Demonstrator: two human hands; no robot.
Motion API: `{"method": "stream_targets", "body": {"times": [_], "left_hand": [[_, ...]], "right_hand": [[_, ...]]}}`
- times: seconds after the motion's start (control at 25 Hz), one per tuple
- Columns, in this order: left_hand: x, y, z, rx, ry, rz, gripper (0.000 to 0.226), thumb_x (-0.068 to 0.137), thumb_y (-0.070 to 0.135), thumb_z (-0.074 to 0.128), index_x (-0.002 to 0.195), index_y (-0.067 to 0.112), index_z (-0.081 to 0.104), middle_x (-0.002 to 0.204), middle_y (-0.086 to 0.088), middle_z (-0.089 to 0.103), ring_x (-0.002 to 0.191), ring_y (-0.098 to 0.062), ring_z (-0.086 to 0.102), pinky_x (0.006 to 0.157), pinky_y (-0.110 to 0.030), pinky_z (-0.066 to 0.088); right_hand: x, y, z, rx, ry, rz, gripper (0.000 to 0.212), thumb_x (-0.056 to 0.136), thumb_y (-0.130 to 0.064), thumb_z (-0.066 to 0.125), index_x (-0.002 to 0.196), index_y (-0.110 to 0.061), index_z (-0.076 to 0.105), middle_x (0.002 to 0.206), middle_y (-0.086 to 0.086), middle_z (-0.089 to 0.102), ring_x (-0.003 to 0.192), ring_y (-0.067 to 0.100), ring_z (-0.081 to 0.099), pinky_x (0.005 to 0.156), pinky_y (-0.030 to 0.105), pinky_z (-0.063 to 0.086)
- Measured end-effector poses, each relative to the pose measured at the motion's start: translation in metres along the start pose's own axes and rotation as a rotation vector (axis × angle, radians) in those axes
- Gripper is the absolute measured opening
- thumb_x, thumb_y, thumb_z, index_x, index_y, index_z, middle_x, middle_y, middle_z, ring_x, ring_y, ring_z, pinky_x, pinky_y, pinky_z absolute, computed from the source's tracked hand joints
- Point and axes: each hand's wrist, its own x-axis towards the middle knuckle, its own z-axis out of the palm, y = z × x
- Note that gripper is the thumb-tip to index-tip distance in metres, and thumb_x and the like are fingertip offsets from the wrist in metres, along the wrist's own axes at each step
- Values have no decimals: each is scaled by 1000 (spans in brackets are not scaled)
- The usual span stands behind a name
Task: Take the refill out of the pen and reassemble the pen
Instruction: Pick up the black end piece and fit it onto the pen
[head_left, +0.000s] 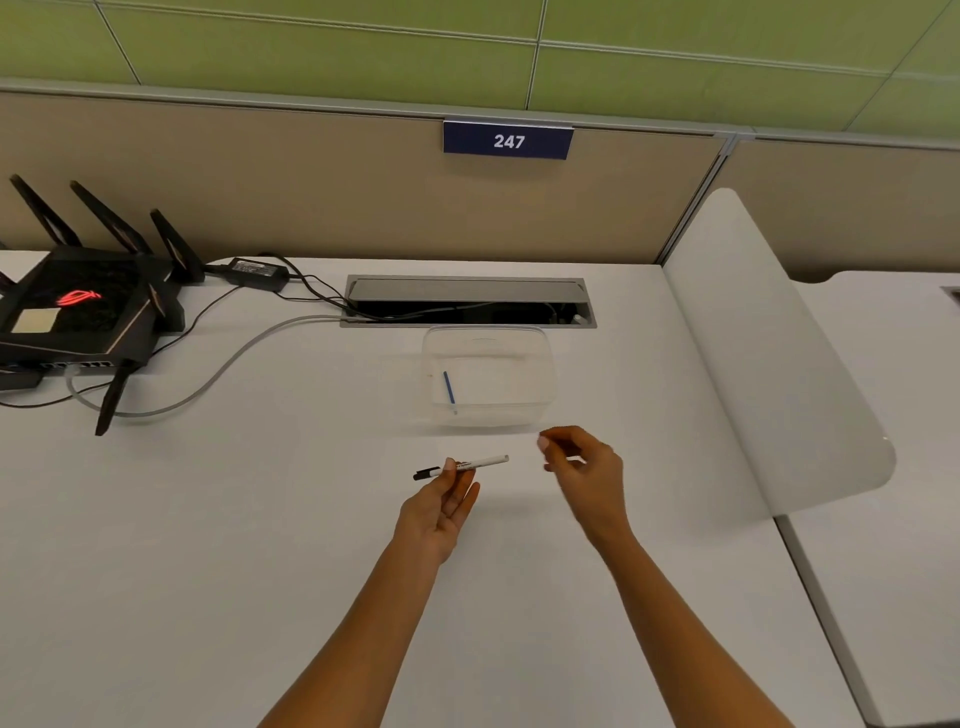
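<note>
Pinching the pen (464, 466) between thumb and fingertips, the left hand (439, 512) holds it roughly level above the white worktop (208, 519) at the centre of the frame, black cap toward the left. The right hand (582, 470), just right of centre, is loosely curled; whether it holds anything I cannot tell. Above them, a clear plastic container (488, 379) holds the blue refill (449, 388).
</note>
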Motion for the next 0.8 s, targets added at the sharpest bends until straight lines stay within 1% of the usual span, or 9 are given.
{"method": "stream_targets", "body": {"times": [0.08, 0.2, 0.24, 0.32, 0.36, 0.48, 0.56, 0.68, 0.8], "left_hand": [[2, 3, -1, 4, -9, 11, 11, 84, 10, 67, 89, -1, 65, 74, -11, 75, 68, -19, 74, 78, -38, 55], [4, 7, -1, 17, -6, 34, 11, 84, 9, 67, 89, -1, 65, 74, -11, 75, 69, -19, 74, 82, -39, 54], [5, 7, 0, 22, -1, 39, 11, 84, 9, 67, 89, -1, 65, 74, -11, 75, 69, -19, 74, 83, -39, 54], [7, 9, 1, 33, 9, 48, 11, 85, 8, 67, 90, -2, 65, 73, -11, 75, 68, -19, 74, 79, -38, 54], [8, 9, 1, 39, 12, 51, 11, 85, 8, 66, 90, -2, 66, 73, -11, 75, 68, -19, 74, 77, -38, 55], [10, 9, 4, 56, 18, 60, 11, 85, 8, 66, 91, -2, 66, 74, -11, 75, 68, -18, 74, 83, -39, 54], [11, 10, 5, 62, 27, 71, 11, 85, 7, 66, 91, -2, 66, 77, -12, 74, 68, -18, 74, 83, -39, 54], [13, 13, 5, 64, 35, 83, 11, 86, 7, 66, 92, -2, 66, 87, -14, 72, 71, -19, 73, 80, -38, 54], [13, 14, 6, 65, 39, 86, 11, 86, 7, 65, 92, -2, 66, 88, -15, 71, 69, -19, 74, 81, -38, 53]], "right_hand": [[10, 21, -16, 8, 78, 127, 10, 87, -14, 64, 93, -14, 72, 82, 0, 72, 76, 17, 69, 64, 23, 59], [21, 59, -37, -181, 110, 271, 15, 88, -8, 60, 97, -10, 72, 91, 8, 72, 84, 23, 69, 78, 34, 57], [23, 70, -42, -272, 100, 306, 15, 88, -9, 60, 97, -11, 72, 94, 10, 72, 86, 23, 68, 80, 33, 55], [23, 88, -45, -414, 61, 346, 17, 87, -8, 60, 100, -10, 72, 99, 11, 71, 86, 21, 64, 79, 29, 50], [22, 94, -45, -458, 40, 355, 18, 87, -7, 61, 102, -9, 71, 102, 12, 70, 87, 21, 63, 78, 29, 49], [16, 108, -42, -582, -45, 334, 23, 86, -7, 62, 108, -8, 69, 105, 13, 63, 93, 26, 61, 78, 29, 45], [12, 112, -39, -652, -85, 314, 24, 87, -7, 61, 109, -7, 67, 104, 13, 60, 95, 27, 60, 76, 29, 44], [11, 115, -35, -728, -78, 261, 20, 88, -6, 58, 105, -5, 68, 100, 12, 60, 92, 27, 59, 74, 34, 48], [12, 113, -35, -724, -78, 267, 18, 87, -5, 56, 100, -5, 68, 97, 10, 61, 89, 26, 58, 71, 32, 47]]}}
